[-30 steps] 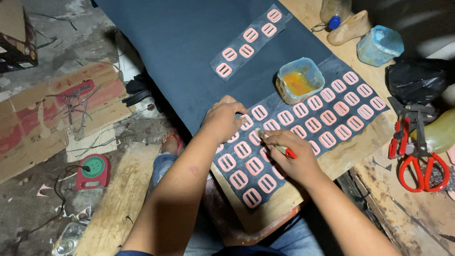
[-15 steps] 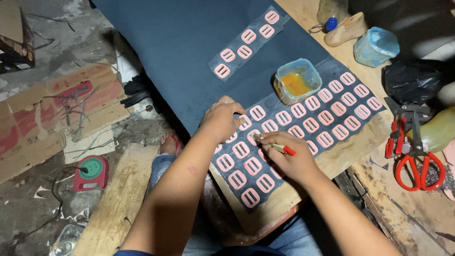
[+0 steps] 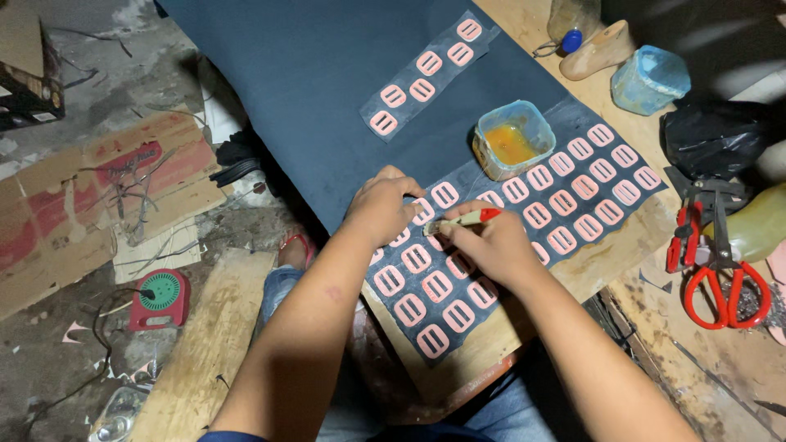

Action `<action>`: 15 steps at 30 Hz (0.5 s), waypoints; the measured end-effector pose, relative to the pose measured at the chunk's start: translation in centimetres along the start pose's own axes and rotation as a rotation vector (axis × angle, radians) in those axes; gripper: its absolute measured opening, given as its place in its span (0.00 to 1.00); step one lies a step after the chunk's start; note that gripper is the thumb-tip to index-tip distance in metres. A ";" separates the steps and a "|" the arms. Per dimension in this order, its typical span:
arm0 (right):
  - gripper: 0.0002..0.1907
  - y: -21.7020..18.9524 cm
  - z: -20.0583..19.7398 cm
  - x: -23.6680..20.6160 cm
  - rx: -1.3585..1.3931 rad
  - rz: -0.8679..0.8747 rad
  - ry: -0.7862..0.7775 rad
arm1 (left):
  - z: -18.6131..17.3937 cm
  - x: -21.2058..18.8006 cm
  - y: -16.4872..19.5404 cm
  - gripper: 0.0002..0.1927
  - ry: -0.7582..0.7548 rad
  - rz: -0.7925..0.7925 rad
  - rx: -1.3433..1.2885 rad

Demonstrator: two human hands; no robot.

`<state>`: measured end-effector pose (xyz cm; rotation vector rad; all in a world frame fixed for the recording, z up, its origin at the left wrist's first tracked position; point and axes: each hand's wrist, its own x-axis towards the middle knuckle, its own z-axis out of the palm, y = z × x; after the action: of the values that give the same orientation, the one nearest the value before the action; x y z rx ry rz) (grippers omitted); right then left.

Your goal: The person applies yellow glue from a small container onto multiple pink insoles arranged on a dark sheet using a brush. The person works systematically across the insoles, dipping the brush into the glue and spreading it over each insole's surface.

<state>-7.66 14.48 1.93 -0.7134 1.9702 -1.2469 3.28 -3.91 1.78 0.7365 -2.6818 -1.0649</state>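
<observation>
A dark strip of material (image 3: 532, 237) lies on a wooden board and carries several pink rectangular buckle-shaped pieces (image 3: 435, 286) in rows. My left hand (image 3: 383, 206) presses down on the strip's upper left part, fingers bent over the pieces. My right hand (image 3: 491, 244) grips a small brush with a red handle (image 3: 465, 218), its tip pointing left toward my left hand's fingers. A square tub of orange glue (image 3: 512, 141) stands just beyond the hands on the material.
A smaller strip with several pink pieces (image 3: 426, 75) lies on a large dark sheet (image 3: 319, 90). Red-handled scissors (image 3: 727, 282), red pliers (image 3: 684, 237), a blue tub (image 3: 651, 78), a wooden shoe last (image 3: 598, 51) and a black bag (image 3: 714, 135) sit at right. Cardboard (image 3: 98, 196) covers the floor at left.
My right hand has shifted slightly up and left with the brush, bringing its tip closer to my left hand. The left hand stays pressed on the strip.
</observation>
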 end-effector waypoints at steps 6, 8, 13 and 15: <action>0.14 -2.0 0.3 3.2 -0.713 -0.467 -0.021 | 0.1 0.2 -0.1 0.13 -0.026 -0.043 0.000; 0.17 -2.3 -0.5 3.7 -0.796 -0.489 0.040 | 0.1 0.3 -0.1 0.13 -0.021 -0.005 0.018; 0.17 -2.4 -2.2 1.8 -0.613 -0.224 0.108 | 0.1 0.0 -0.1 0.13 -0.022 0.001 0.008; 0.18 -2.0 -2.0 0.3 -0.575 -0.060 0.129 | 0.1 0.0 -0.1 0.13 -0.026 -0.001 0.012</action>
<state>-9.25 14.53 4.28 -0.9901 2.4607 -0.7647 3.26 -3.94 1.68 0.7316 -2.7119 -1.0663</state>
